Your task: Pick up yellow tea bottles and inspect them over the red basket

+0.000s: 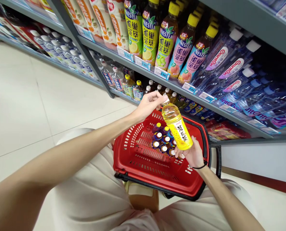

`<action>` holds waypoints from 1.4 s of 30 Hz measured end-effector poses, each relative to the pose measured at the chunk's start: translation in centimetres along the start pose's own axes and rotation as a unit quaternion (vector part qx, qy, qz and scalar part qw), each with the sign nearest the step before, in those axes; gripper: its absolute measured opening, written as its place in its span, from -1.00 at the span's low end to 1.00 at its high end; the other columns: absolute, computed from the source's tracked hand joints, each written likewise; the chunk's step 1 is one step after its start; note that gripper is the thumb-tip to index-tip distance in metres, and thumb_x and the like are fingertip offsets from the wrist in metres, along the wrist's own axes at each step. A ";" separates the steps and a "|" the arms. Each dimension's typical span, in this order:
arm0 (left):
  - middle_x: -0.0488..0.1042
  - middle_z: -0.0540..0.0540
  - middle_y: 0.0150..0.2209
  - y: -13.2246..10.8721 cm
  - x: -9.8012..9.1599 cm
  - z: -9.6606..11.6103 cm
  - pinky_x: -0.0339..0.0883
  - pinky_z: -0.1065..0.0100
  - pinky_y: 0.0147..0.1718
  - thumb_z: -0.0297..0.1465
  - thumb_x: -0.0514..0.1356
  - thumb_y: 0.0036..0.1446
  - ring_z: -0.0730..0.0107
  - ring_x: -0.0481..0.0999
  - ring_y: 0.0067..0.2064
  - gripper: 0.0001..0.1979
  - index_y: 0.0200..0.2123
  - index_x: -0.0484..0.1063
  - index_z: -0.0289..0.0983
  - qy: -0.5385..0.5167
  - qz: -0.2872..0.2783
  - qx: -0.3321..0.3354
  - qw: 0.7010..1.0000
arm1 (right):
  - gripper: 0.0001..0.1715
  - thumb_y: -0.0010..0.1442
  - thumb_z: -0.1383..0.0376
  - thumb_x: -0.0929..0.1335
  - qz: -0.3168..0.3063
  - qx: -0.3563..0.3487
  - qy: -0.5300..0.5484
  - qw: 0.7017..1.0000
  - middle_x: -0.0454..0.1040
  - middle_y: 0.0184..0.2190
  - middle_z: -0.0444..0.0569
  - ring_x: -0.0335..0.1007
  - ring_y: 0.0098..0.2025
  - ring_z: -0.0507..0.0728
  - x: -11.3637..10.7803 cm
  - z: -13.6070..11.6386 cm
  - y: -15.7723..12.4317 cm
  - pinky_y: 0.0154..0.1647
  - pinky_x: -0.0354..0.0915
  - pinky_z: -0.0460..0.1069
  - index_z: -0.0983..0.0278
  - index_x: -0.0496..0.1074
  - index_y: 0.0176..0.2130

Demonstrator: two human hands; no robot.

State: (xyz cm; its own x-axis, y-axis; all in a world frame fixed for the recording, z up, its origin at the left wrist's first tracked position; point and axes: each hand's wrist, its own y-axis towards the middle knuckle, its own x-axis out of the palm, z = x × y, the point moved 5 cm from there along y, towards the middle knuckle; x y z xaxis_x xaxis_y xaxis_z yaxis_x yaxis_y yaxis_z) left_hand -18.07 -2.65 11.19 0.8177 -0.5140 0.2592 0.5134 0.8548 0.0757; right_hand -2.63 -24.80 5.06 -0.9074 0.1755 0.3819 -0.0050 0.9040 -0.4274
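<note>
A yellow tea bottle (178, 126) with a white cap is tilted over the red shopping basket (123, 160). My left hand (149, 104) pinches it at the cap, fingers closed. My right hand (193, 152) supports its base from below and behind; some of those fingers are hidden by the bottle. A black band circles the right wrist. Inside the basket stand several dark bottles (164, 148) with white or yellow caps, grouped beneath the held bottle.
Ahead, a grey shelf (143, 64) carries rows of Nestea bottles (167, 38) and clear water bottles (231, 67). Smaller bottles (128, 86) stand on the lower shelf behind the basket. Pale floor tiles (20, 96) spread to the left, and my knees flank the basket.
</note>
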 end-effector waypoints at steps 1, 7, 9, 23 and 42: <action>0.51 -0.03 -0.41 0.0 0.0 -0.1 0.18 0.44 -0.49 0.03 0.46 0.00 0.53 0.34 -0.46 -0.50 -0.39 0.43 -0.28 -0.001 -0.001 -0.004 1.000 | -0.23 0.30 -0.29 0.26 0.002 -0.008 0.007 1.000 0.62 -0.40 0.16 0.56 -0.46 0.22 0.1 0.0 0.0 -0.58 0.24 -0.03 0.34 0.55 -0.14; 0.43 -0.03 -0.38 -0.2 0.2 -0.4 0.07 0.48 -0.57 0.08 0.43 0.00 0.52 0.29 -0.45 -0.48 -0.29 0.49 -0.26 -0.011 -0.015 -0.033 0.999 | -0.37 0.31 -0.17 0.34 0.037 -0.028 0.042 0.998 0.65 -0.24 0.17 0.56 -0.34 0.21 -0.3 0.6 0.1 -0.53 0.32 -0.03 0.31 0.56 -0.08; 0.36 -0.01 -0.42 -0.1 0.2 -0.3 0.04 0.48 -0.58 0.06 0.40 0.05 0.51 0.27 -0.45 -0.50 -0.27 0.50 -0.27 -0.007 -0.022 -0.024 0.999 | -0.41 0.26 -0.13 0.42 0.059 -0.042 0.036 0.997 0.65 -0.18 0.18 0.57 -0.30 0.22 -0.7 0.7 0.1 -0.55 0.32 -0.03 0.31 0.56 -0.06; 0.61 -0.21 -0.13 -1.4 -0.6 2.7 0.31 0.25 -0.06 -0.20 -0.16 0.50 0.18 0.56 -0.14 -0.50 0.03 0.50 -0.33 0.457 -0.059 0.185 0.868 | -0.37 0.12 0.07 0.59 0.182 -0.193 -0.081 0.961 0.59 -0.05 0.04 0.50 -0.29 0.11 -3.0 -1.7 0.0 -0.28 0.49 0.04 0.21 0.50 0.11; 0.41 0.04 -0.56 -1.6 -0.1 2.6 0.09 0.37 -0.47 -0.34 0.11 0.14 0.46 0.23 -0.56 -0.76 -0.23 0.54 -0.28 0.386 -0.129 0.120 0.906 | -0.09 0.08 0.12 0.60 0.159 -0.248 -0.366 0.883 0.38 0.29 0.18 0.40 0.26 0.33 -3.6 -1.5 0.8 0.11 0.49 0.19 0.18 0.31 0.31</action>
State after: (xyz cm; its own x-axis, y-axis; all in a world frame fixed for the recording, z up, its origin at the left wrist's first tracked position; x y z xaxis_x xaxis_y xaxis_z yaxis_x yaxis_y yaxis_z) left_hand -19.66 -3.77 13.50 0.6644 -0.5166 -0.5401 0.7176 0.6427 0.2682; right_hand 1.20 -24.13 4.56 -0.8589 0.3162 -0.4029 0.3188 0.9458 0.0626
